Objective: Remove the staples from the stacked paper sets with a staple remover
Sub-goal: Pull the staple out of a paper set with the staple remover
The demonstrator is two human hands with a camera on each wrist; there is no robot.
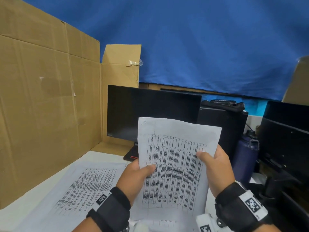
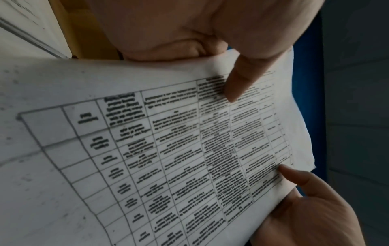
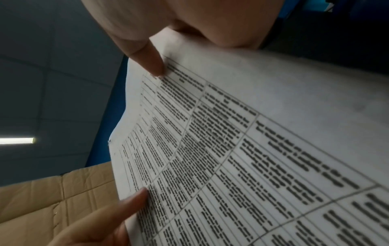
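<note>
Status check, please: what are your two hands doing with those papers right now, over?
Left hand and right hand each pinch the raised paper set by a side edge. More printed sheets lie on the desk. No staple remover visible. Nothing in the way.

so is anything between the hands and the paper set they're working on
Nothing visible. The left hand and the right hand already grip the paper set by its side edges, thumbs on the printed face.

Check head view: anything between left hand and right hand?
Only the held paper set spans between left hand and right hand, thumbs on its printed face, in the head view.
</note>
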